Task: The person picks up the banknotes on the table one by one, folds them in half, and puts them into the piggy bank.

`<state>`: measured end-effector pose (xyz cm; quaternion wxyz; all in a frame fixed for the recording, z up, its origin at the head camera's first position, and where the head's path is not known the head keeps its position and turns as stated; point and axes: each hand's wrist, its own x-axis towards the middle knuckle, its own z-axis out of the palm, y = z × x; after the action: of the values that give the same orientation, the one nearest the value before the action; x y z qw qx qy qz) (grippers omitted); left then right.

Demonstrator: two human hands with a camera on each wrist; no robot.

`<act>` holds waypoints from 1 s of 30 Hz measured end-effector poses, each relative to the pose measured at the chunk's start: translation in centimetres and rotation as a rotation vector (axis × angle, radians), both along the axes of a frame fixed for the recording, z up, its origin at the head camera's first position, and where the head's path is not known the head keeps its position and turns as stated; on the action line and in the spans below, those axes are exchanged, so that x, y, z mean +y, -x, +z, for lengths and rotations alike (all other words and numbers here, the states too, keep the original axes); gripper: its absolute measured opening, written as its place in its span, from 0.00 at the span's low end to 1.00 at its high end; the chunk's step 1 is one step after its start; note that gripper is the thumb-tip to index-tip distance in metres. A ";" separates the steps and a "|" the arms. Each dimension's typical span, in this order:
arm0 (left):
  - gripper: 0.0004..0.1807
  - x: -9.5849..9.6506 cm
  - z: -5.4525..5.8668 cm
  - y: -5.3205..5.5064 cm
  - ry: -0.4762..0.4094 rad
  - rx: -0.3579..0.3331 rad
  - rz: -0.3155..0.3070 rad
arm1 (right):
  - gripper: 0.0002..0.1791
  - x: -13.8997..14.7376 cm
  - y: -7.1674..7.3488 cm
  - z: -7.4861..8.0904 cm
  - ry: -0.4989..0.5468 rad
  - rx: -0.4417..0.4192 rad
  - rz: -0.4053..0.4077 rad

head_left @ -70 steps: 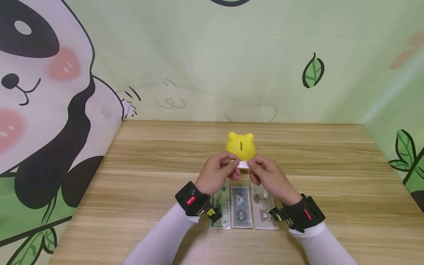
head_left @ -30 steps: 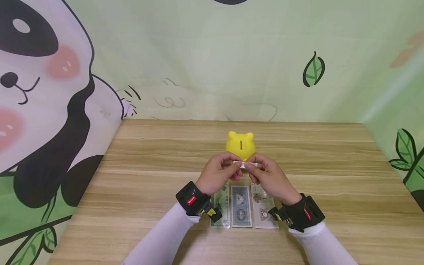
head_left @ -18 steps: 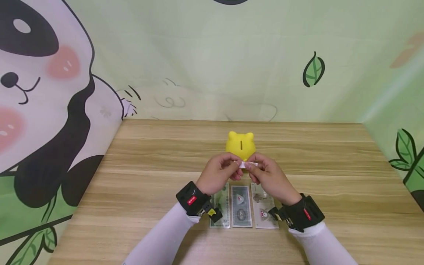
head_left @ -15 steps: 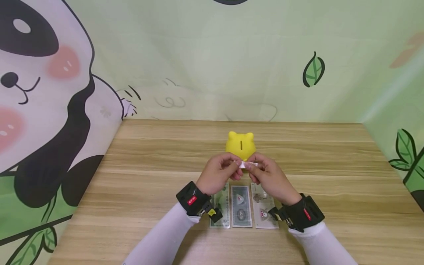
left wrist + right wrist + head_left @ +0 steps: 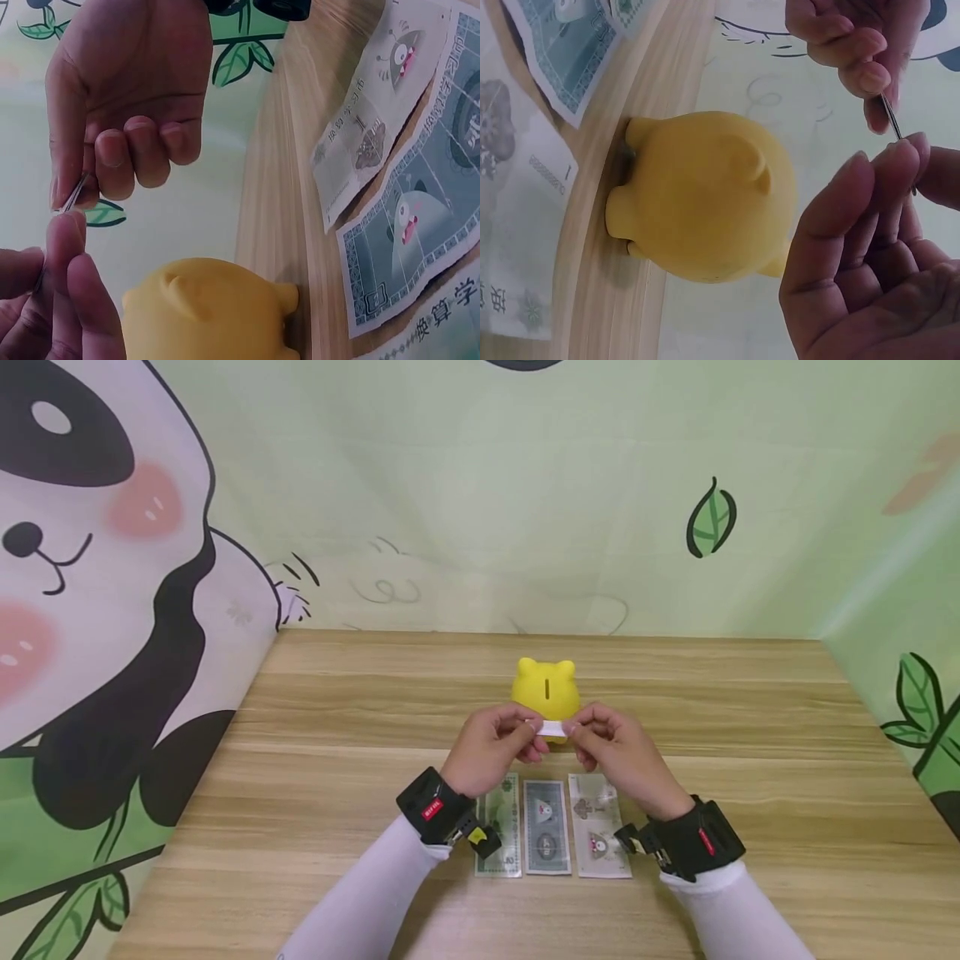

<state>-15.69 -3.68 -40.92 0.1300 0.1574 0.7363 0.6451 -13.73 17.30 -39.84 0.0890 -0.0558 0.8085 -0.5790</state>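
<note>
Both hands meet in the middle, over the near side of a yellow piggy bank (image 5: 543, 689) with a slot in its top. Between them a narrow folded strip of white paper (image 5: 552, 727) is stretched level. My left hand (image 5: 491, 750) pinches its left end between thumb and fingers; my right hand (image 5: 626, 762) pinches the other. Seen edge-on in the right wrist view, the paper strip (image 5: 891, 118) is a thin dark line. The fingertips cover both its ends.
Three play banknotes lie side by side below the hands: a green note (image 5: 510, 827), a blue-grey note (image 5: 547, 827) and a beige note (image 5: 600, 835). They rest on a wood-grain table (image 5: 360, 710). Behind it hangs a green printed backdrop (image 5: 480, 502) with a panda.
The right hand has shifted slightly right, and its fingertips have slid outward along the strip. More of the white paper shows between the hands. The left hand has barely moved; piggy bank and banknotes stay put.
</note>
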 end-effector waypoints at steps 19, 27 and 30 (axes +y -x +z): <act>0.14 -0.2 -0.4 0.5 0.247 0.240 0.120 | 0.11 1.5 0.4 0.8 0.052 0.051 -0.239; 0.29 0.5 -1.2 0.1 0.496 0.391 0.033 | 0.07 1.6 0.7 0.4 0.106 0.060 -0.300; 0.31 0.6 -1.4 -0.1 0.559 0.361 0.001 | 0.05 1.6 0.7 0.4 0.126 0.055 -0.305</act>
<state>-15.60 -3.05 -42.32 0.0354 0.2269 0.8960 0.3799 -14.43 18.87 -39.43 -0.0259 0.0464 0.7719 -0.6335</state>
